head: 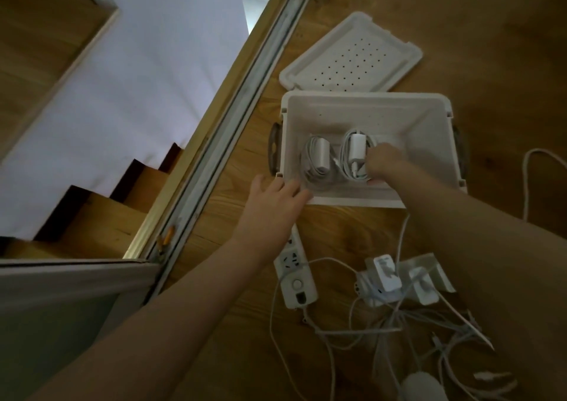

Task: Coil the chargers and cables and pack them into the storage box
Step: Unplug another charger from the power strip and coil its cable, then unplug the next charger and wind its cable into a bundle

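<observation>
A white storage box (429, 118) stands open on the wooden floor. Inside it lie two coiled white chargers side by side, one at the left (317, 158) and one at the right (354, 152). My right hand (383, 163) reaches down into the box and grips the right charger's coil. My left hand (273, 196) rests with spread fingers on the box's near left corner. Nearer to me lie a white power strip (296, 275), several white charger bricks (386, 273) and a tangle of white cables (399, 333).
The box's perforated white lid (352, 54) lies on the floor just behind the box. A sliding-door track (233, 118) runs diagonally at the left, with stairs (101, 210) dropping beyond it. One more white cable (534, 167) loops at the right of the box.
</observation>
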`<action>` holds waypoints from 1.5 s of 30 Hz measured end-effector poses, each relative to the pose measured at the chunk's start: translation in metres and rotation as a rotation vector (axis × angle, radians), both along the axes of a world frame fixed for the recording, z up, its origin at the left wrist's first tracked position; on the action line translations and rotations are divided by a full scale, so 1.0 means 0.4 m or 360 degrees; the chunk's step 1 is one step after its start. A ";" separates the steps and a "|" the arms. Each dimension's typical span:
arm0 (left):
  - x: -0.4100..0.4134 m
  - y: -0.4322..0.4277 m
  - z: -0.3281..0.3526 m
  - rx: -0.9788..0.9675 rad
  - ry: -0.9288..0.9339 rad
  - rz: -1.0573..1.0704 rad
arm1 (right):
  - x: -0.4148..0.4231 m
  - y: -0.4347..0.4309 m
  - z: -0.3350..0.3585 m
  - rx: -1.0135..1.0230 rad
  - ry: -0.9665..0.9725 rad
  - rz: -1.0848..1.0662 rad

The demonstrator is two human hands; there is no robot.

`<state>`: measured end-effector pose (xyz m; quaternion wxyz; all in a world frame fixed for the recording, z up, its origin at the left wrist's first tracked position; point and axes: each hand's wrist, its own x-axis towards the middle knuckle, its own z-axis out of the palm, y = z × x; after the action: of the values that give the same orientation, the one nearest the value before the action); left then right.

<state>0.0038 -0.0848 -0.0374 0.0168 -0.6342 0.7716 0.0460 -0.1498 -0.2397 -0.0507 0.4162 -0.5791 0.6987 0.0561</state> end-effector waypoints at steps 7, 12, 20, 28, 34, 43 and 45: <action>-0.001 -0.017 -0.012 -0.0018 0.0110 0.0126 | 0.045 -0.006 -0.037 0.0115 -0.0290 -0.0118; 0.009 -0.012 -0.022 -0.0133 0.0135 0.0138 | 0.056 0.004 -0.047 0.0224 -0.0632 -0.0234; 0.006 -0.007 -0.028 -0.0233 0.0174 0.0126 | 0.090 0.014 -0.056 -0.0255 0.0111 0.0108; 0.003 -0.003 -0.029 -0.0245 0.0135 0.0126 | 0.121 0.044 -0.006 -0.0566 0.0596 0.0668; -0.010 0.000 -0.030 -0.0229 0.0110 0.0183 | 0.100 0.083 0.048 -0.0858 0.0558 0.0864; -0.028 0.073 -0.021 -0.0345 0.0236 0.0199 | 0.009 0.351 0.117 -0.0795 -0.0282 0.1087; -0.035 0.115 -0.037 -0.0272 0.0259 0.0185 | -0.033 0.396 0.102 -0.0628 -0.0180 0.1185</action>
<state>-0.0100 -0.0388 -0.0520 -0.1025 -0.6712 0.7334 0.0322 -0.1630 -0.0811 -0.0099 0.2863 -0.8626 0.4154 0.0359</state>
